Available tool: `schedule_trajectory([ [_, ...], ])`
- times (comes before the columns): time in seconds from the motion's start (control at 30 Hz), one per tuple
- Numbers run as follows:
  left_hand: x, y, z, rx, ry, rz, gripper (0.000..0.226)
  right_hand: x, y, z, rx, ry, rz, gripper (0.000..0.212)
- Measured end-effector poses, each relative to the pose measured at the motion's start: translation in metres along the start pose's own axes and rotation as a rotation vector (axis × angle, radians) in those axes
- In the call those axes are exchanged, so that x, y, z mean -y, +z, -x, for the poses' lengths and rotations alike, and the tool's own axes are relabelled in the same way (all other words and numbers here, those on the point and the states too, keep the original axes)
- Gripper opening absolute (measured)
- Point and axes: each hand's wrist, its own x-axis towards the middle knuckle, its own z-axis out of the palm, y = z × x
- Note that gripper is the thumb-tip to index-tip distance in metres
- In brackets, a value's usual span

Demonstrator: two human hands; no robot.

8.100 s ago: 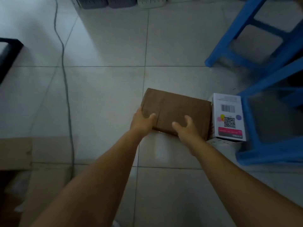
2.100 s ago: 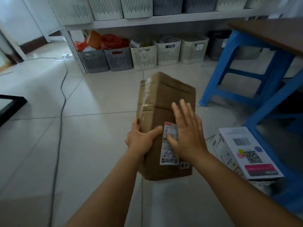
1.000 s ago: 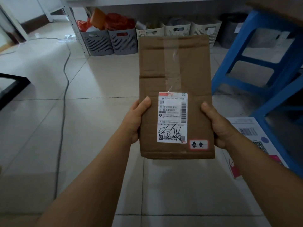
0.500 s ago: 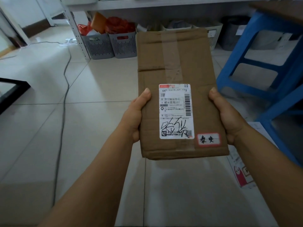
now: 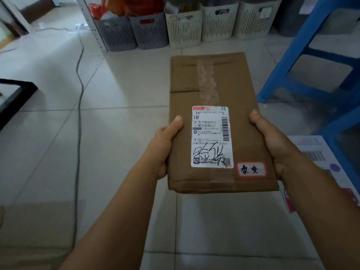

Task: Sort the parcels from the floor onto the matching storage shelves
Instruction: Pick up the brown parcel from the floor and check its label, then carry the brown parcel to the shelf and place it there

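A flat brown cardboard parcel (image 5: 241,98) is held up in front of me, label side up. It carries a white shipping label with handwriting and a small red-bordered sticker near its lower right corner. My left hand (image 5: 165,145) grips its left edge and my right hand (image 5: 272,141) grips its right edge, thumbs on top. A white parcel (image 5: 319,162) with a barcode and pink print lies on the floor at the right, partly hidden by my right arm.
Grey and white slotted storage baskets (image 5: 183,30) stand in a row under a shelf at the back. Blue stool legs (image 5: 303,45) rise at the right. A grey cable (image 5: 78,117) runs along the tiled floor on the left, near a black frame (image 5: 13,96).
The brown parcel was lifted off the floor, turned label side up and now sits a little lower in view. Both hands shifted to grip its side edges.
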Motion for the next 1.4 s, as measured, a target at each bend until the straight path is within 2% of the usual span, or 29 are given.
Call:
schedule_trajectory([
  [0.17, -0.005, -0.012, 0.057, -0.086, 0.026, 0.019, 0.068, 0.008, 0.021, 0.038, -0.024, 0.085, -0.06, 0.045],
  [0.3, -0.039, -0.013, 0.116, -0.166, 0.013, 0.076, 0.07, 0.047, 0.06, 0.078, -0.027, 0.176, -0.048, 0.045],
  [0.53, -0.145, 0.013, 0.236, -0.245, 0.052, 0.129, 0.068, 0.174, 0.13, 0.163, -0.042, 0.243, -0.054, 0.047],
  [0.73, -0.233, 0.063, 0.317, -0.216, 0.089, 0.165, 0.069, 0.281, 0.164, 0.225, -0.056, 0.249, -0.062, 0.046],
  [1.0, -0.323, 0.121, 0.417, -0.316, 0.22, 0.264, 0.063, 0.391, 0.202, 0.294, 0.069, 0.246, 0.027, 0.051],
  [1.2, -0.354, 0.136, 0.494, -0.414, 0.245, 0.451, 0.052, 0.43, 0.232, 0.352, 0.183, 0.218, 0.131, 0.046],
  [1.33, -0.363, 0.139, 0.543, -0.448, 0.273, 0.503, 0.067, 0.439, 0.253, 0.392, 0.225, 0.206, 0.131, 0.038],
  [1.4, -0.367, 0.138, 0.571, -0.478, 0.285, 0.52, 0.066, 0.442, 0.265, 0.412, 0.235, 0.197, 0.123, 0.037],
])
